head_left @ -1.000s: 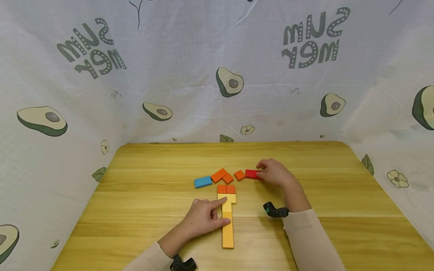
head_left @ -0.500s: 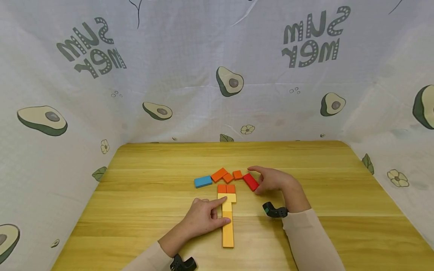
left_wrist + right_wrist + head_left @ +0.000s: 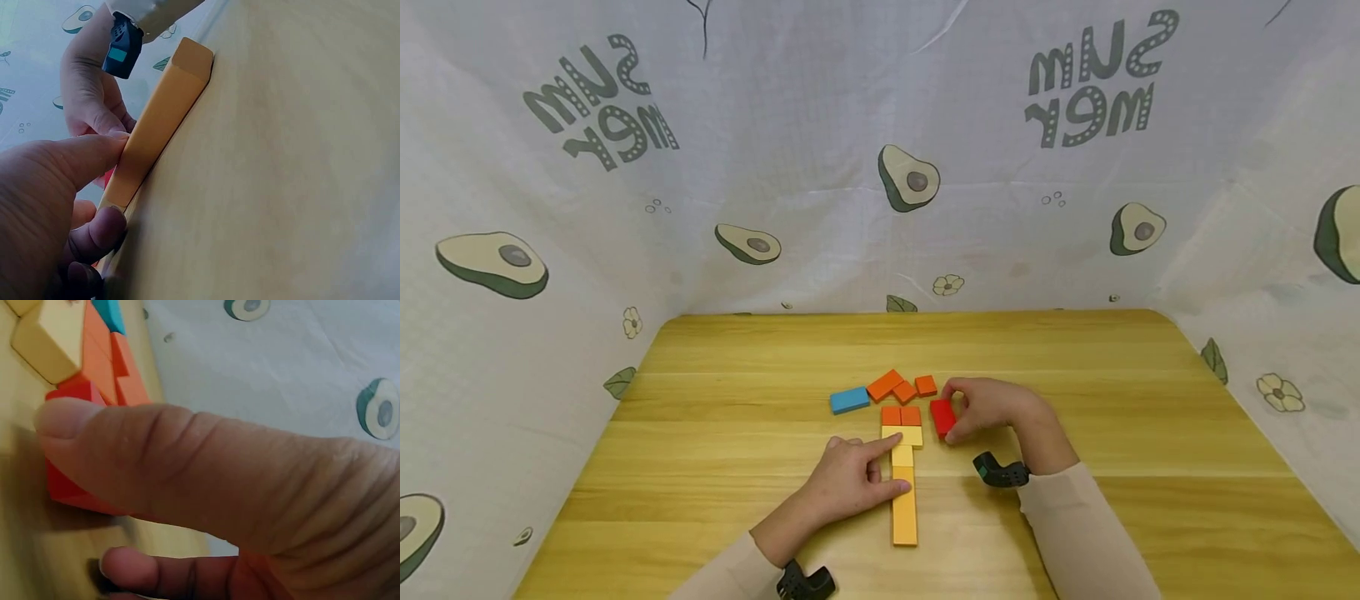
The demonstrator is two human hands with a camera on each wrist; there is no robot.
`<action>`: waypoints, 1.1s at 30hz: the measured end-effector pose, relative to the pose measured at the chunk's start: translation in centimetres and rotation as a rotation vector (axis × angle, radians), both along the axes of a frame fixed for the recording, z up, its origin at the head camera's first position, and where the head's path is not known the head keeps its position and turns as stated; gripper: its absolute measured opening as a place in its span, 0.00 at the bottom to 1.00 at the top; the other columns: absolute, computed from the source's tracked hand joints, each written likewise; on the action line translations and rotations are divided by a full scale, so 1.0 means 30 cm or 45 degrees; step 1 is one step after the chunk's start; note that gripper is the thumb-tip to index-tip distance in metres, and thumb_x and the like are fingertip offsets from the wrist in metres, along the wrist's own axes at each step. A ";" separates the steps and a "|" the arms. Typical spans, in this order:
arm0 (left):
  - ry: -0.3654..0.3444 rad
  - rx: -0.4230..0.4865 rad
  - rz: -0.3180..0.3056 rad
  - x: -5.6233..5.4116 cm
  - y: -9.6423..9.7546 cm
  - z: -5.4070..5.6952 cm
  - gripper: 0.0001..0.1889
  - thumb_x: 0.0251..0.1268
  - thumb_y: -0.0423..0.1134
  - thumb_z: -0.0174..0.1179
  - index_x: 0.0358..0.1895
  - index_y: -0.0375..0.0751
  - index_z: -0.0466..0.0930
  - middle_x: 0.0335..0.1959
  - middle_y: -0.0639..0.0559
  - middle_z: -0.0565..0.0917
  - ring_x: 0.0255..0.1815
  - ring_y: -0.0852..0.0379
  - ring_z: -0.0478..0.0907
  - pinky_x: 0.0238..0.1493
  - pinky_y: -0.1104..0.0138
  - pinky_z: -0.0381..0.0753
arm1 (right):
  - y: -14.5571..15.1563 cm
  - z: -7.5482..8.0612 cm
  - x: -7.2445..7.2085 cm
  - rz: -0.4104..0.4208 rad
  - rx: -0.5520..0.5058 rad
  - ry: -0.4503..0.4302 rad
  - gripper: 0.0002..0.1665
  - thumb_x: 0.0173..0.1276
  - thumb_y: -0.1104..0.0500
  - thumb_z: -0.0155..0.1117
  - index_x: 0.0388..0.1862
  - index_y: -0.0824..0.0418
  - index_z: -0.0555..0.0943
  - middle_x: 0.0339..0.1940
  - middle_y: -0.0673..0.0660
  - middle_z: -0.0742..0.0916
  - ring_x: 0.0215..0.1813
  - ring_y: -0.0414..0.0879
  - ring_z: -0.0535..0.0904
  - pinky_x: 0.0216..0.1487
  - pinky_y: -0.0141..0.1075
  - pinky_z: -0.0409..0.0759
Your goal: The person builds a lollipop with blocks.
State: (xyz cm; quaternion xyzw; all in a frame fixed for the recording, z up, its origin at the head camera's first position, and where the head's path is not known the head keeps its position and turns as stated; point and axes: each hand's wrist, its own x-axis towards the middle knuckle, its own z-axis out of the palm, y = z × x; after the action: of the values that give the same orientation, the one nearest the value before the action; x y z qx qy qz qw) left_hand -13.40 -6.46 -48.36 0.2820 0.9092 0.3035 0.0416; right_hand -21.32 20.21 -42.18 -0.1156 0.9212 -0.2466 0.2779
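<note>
Head view: grips a red block [image 3: 943, 418] in the right hand [image 3: 996, 408], pinched end to end between the thumb at the near end and the forefinger at the far one. Sits slightly askew at or just above the wooden table [image 3: 1075, 358], just right of two orange squares [image 3: 892, 417], with a thin gap between. Rests the left hand [image 3: 850, 483] unclenched over the yellow column, with forefinger and thumb stretched out, touching a wide pale-yellow block [image 3: 913, 435] and a long yellow block [image 3: 904, 518] and leaving a small yellow block [image 3: 902, 456] untouched between. Hides much of the red block behind the thumb in the right wrist view.

Risks most, by the look of it, at the orange squares, bare of any steadying finger. Could knock them out of line with too hard a slide to the left. Could also meet them corner first, because of the tilt, turning one or leaving a wedge-shaped gap. Runs close, too, at the right forefinger, to a loose orange square [image 3: 926, 386] just beyond; might nudge it toward another orange square [image 3: 905, 392], an orange oblong [image 3: 885, 386] and a blue block [image 3: 850, 400]. Might kink the yellow column with any sideways drag from the left hand, pressing on only two of three blocks.
</note>
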 end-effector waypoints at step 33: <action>0.021 0.005 0.003 -0.003 0.002 -0.001 0.34 0.62 0.61 0.68 0.69 0.51 0.79 0.17 0.73 0.71 0.23 0.76 0.65 0.42 0.67 0.60 | -0.076 -0.037 0.001 -0.058 0.049 0.175 0.40 0.52 0.47 0.83 0.60 0.54 0.74 0.29 0.55 0.79 0.29 0.48 0.74 0.33 0.39 0.71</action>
State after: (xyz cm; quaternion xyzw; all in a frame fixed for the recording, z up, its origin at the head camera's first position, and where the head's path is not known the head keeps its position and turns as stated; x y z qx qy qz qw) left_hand -13.49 -6.40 -48.38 0.2833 0.9093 0.3030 0.0332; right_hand -21.29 17.92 -43.29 -0.1058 0.9450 -0.2268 0.2106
